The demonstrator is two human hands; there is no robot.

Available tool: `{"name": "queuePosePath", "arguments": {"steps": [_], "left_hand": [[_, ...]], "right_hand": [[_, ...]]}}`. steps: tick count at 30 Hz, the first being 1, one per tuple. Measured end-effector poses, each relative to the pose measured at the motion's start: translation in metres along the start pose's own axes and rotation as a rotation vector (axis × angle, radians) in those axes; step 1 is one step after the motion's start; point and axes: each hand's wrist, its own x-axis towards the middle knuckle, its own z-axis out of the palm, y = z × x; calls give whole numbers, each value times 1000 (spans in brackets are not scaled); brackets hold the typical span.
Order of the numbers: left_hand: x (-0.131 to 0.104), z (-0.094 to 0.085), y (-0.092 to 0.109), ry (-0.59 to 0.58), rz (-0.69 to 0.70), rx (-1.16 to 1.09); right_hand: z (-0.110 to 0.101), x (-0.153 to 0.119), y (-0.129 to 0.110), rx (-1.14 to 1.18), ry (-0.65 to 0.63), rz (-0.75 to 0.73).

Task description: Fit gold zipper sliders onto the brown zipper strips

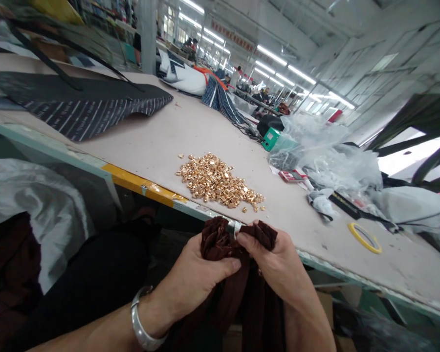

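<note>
Dark brown fabric strips [218, 239], bunched at the top, hang between my hands in front of the table's near edge. My left hand [201, 274] is wrapped round the larger bunch, its thumb pressed across the front. My right hand [275, 259] pinches the smaller bunch beside it. A small silvery-white band [233, 227] shows between the two bunches, close to my right thumb; its exact kind I cannot make out. Just beyond my hands, a heap of small gold-coloured metal pieces [220, 181] lies on the tabletop. The lower ends of the strips fade into shadow.
The table [132, 151] has yellow tape [146, 188] along its near edge. A dark patterned sheet [95, 102] lies left. To the right are a tape roll [364, 238], clear plastic bags [326, 151], a green box [270, 139] and a red item [292, 176]. White cloth [33, 200] hangs lower left.
</note>
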Motion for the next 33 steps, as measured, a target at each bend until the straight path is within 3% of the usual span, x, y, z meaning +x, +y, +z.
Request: {"name": "queuePosePath", "arguments": {"steps": [8, 12, 14, 18, 22, 28, 31, 33], "left_hand": [[-9, -5, 4, -120, 68, 148], [-16, -3, 9, -224, 5, 141], [-17, -3, 11, -188, -59, 110], [-13, -5, 12, -14, -157, 86], [-10, -8, 12, 56, -220, 73], [-9, -10, 11, 42, -254, -15], [-9, -10, 9, 58, -304, -76], [-9, -10, 7, 67, -344, -116]], "right_hand": [[-5, -8, 2, 126, -58, 92], [-12, -19, -3, 173, -85, 164], [-18, -14, -6, 64, 4, 176], [-24, 18, -9, -420, 248, 143], [-21, 50, -8, -787, 172, 121], [-27, 60, -6, -826, 166, 102], [-26, 37, -9, -759, 195, 66], [-23, 14, -10, -578, 149, 43]]}}
